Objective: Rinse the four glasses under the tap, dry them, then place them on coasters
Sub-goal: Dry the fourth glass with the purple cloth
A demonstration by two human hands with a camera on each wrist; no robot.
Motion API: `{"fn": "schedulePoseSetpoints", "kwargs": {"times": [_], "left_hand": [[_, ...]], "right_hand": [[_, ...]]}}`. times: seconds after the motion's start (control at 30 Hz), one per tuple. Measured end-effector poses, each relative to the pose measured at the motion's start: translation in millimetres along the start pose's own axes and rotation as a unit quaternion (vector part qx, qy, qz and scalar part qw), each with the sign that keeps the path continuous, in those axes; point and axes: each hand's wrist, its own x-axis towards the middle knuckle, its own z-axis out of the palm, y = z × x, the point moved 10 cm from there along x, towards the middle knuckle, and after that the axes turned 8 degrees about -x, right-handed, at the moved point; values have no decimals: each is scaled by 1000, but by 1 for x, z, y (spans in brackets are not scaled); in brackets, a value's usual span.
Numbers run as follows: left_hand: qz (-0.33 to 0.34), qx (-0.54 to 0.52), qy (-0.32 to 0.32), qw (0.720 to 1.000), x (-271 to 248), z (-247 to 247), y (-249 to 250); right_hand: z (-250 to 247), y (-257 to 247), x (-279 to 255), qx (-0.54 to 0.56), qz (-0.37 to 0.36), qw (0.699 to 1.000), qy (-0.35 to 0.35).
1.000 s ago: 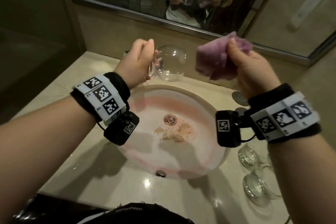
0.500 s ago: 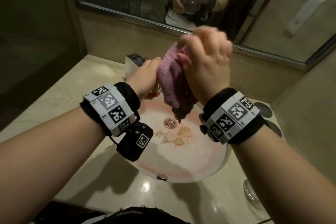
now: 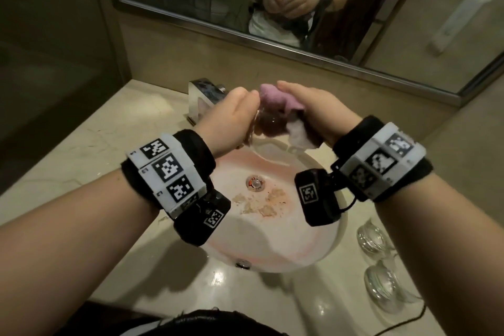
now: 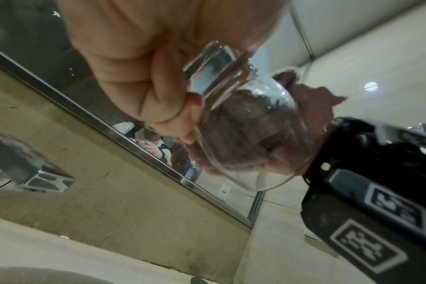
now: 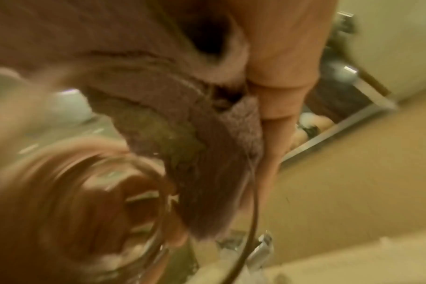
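Above the sink (image 3: 321, 248), at twelve o'clock from its drain (image 3: 255, 182), my left hand (image 3: 231, 114) curls its fingers (image 4: 163, 107) round the thick base of a clear glass (image 4: 246, 123), which lies tipped with its open mouth toward three o'clock. My right hand (image 3: 321, 114) grips a pink cloth (image 3: 275, 99) that is stuffed into the bowl of the glass, so the glass sits between my two hands, touching both the cloth and my left fingers. Two more glasses (image 3: 381, 262) stand on the counter (image 3: 81, 161) at four o'clock from the sink.
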Motion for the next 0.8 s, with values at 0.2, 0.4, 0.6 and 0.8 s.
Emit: {"fn": "schedulePoseSetpoints", "kwargs": {"times": [0.2,0.4,0.6,0.8], "left_hand": [[-52,-158,20,986,6,-1,-7],[-51,-144,62,986,10,-9,-9],[-48,-69,-69,994,6,15,1],[-82,-145,-45,985,6,16,0]], "right_hand": [[13,37,-18,351,139,924,-59],[21,48,-14,523,148,839,-15],[4,31,-12,481,48,873,63],[-10,-18,-37,60,-237,948,205]]}}
